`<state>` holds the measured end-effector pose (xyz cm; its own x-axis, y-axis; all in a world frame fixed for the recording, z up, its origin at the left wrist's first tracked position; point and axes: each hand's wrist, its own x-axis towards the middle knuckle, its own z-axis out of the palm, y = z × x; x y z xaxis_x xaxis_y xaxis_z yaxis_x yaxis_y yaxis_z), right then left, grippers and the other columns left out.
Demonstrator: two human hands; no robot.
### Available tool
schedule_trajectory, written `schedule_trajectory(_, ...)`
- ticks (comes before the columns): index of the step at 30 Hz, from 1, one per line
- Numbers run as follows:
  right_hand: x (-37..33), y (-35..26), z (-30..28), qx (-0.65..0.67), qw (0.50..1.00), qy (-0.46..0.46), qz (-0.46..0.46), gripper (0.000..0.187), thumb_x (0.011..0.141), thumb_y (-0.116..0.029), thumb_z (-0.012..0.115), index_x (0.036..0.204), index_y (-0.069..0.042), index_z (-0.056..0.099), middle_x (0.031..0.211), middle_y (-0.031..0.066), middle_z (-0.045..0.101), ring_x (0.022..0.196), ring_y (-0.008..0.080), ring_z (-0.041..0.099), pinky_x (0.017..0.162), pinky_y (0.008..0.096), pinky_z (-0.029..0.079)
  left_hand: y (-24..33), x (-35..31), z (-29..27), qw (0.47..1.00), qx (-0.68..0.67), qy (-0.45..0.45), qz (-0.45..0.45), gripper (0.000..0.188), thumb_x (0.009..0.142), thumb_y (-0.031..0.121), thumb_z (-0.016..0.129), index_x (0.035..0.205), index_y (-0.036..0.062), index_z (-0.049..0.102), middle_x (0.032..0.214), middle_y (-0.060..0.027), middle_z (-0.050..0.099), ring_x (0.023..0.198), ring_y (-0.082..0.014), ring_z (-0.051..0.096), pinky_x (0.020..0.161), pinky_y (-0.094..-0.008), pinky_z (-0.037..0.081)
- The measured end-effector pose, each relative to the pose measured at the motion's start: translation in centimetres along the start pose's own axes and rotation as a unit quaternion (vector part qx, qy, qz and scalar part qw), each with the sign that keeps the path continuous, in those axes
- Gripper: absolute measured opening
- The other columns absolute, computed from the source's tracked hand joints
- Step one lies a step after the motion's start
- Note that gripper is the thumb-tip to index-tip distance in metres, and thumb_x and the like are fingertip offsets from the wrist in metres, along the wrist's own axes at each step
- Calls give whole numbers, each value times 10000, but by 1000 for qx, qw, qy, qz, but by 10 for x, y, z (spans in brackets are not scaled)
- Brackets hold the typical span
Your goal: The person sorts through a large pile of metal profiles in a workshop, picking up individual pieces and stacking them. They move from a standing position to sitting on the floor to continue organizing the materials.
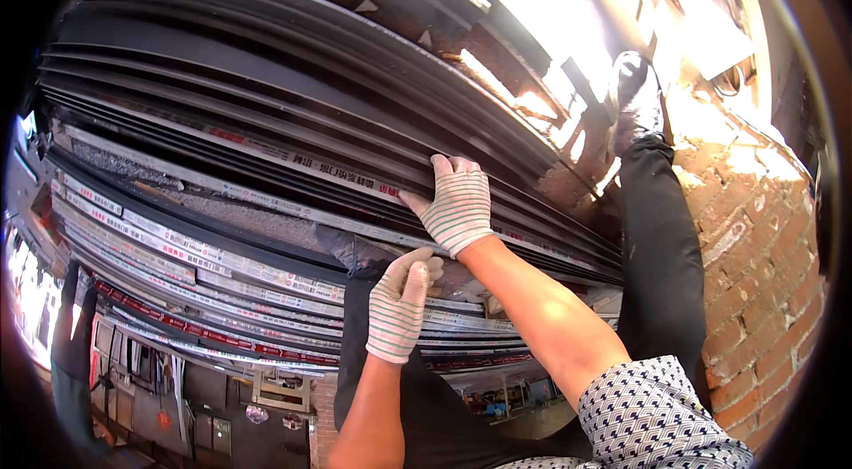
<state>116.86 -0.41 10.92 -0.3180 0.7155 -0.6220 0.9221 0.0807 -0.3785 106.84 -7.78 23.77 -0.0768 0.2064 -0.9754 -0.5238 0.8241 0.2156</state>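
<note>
Striped, pale gloves with thin green lines cover both my hands. My right hand (459, 207) grips the edges of several long dark profile bars (346, 136), thumb on the near side and fingers curled over the far side. One of these bars carries a pale printed film strip (302, 160). Lower and to the left, my left hand (399, 305) is closed, thumb against its curled fingers, with nothing seen in it. It hovers above my leg beside a second stack of film-covered bars (266, 283).
My foot (637, 96) in a dark shoe stands at the upper right, next to a brick surface (754, 291). Grey rubble ground (213, 194) shows between the stacks. Another person's dark trouser leg (71, 354) is at the far left. Bright sunlight washes out the upper right.
</note>
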Motion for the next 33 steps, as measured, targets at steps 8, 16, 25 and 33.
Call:
schedule_trajectory(8,-20,-5,7,21,995,53,-83,446,813,-224,728,1182,-8,601,1013,204,609,961,369,594,850,474,498,-11,-3,-15,999,-43,6,8,398,1052,239,536,1300,-71,570,1141,-172,694,1045,-209,665,922,-343,546)
schedule_trajectory(16,83,54,-16,-22,995,92,3,736,826,-358,749,1396,22,482,1331,266,542,1246,435,501,1089,490,403,-17,-5,-18,999,-37,-20,24,407,1052,265,533,1329,-33,556,1178,-150,686,1067,-193,660,878,-308,542)
schedule_trajectory(25,124,53,-40,-42,984,-145,98,823,736,-417,835,1385,-15,527,1312,278,555,1231,388,555,1066,435,461,-20,-6,-17,997,-69,-22,24,395,1052,260,541,1311,-37,575,1164,-140,690,1085,-182,660,914,-291,516)
schedule_trajectory(33,106,62,-29,62,997,20,40,644,759,-400,831,1217,-2,617,1161,223,620,1062,345,635,920,418,515,-18,-2,-18,997,-76,-28,14,421,1051,265,544,1328,-52,552,1182,-147,682,1091,-187,650,982,-309,504)
